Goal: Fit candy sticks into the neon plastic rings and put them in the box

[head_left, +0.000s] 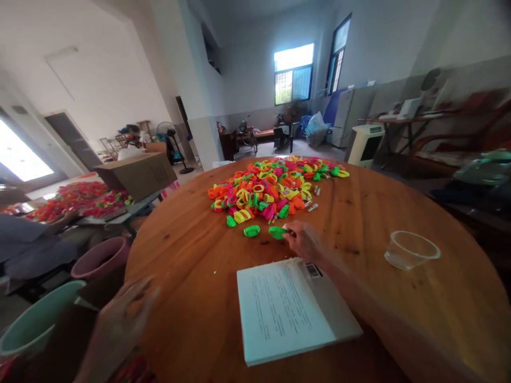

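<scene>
My right hand reaches over the round wooden table, its fingers pinched on the end of a small green plastic band that looks like a toy watch. Just left of it another green band lies alone on the wood. Behind them spreads a heap of bright bands in orange, yellow, pink and green. My left hand is at the table's left edge, smeared by motion, so its fingers cannot be read. Between my arms lies a thick stack of printed paper.
A clear plastic bowl stands on the table's right side. Small clear pieces lie by the heap. Left of the table are a pink bucket, a green bucket, a cardboard box and a seated person beside another colourful heap.
</scene>
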`<state>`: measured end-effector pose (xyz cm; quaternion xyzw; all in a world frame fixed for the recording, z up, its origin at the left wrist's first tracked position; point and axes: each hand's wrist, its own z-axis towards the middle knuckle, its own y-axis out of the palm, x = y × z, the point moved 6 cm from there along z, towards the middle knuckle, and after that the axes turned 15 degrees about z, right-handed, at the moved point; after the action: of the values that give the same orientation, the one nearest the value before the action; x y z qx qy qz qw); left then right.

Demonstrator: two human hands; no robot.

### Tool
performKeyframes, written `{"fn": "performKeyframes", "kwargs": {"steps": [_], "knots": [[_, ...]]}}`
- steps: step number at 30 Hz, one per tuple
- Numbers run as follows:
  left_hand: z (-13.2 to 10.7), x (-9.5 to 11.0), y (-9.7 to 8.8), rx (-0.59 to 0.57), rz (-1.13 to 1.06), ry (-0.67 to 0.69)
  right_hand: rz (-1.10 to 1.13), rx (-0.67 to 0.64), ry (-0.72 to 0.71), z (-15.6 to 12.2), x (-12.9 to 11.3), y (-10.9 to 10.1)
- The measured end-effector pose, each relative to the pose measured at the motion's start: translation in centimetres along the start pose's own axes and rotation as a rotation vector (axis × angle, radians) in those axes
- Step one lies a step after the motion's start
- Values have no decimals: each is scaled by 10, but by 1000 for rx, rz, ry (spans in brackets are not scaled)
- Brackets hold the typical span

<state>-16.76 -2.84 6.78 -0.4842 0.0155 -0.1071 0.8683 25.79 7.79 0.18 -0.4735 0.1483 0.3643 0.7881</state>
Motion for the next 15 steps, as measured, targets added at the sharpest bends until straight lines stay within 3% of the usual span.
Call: {"fn": "performKeyframes", "kwargs": {"steps": [6,8,11,13,15], "knots": [[47,152,78,-288,-351,367,-166,-223,-208,-56,-84,19],[55,188,95,-359,-411,456,-225,-255,-278,-65,-99,18],[57,211,111,-419,-435,547,-40,-238,-288,-64,-101,10],[56,211,116,-420,-446,537,102,-206,-191,-50,-85,6],[56,207,118,-402,-463,509,107,-143,-40,-26,-58,5]]}}
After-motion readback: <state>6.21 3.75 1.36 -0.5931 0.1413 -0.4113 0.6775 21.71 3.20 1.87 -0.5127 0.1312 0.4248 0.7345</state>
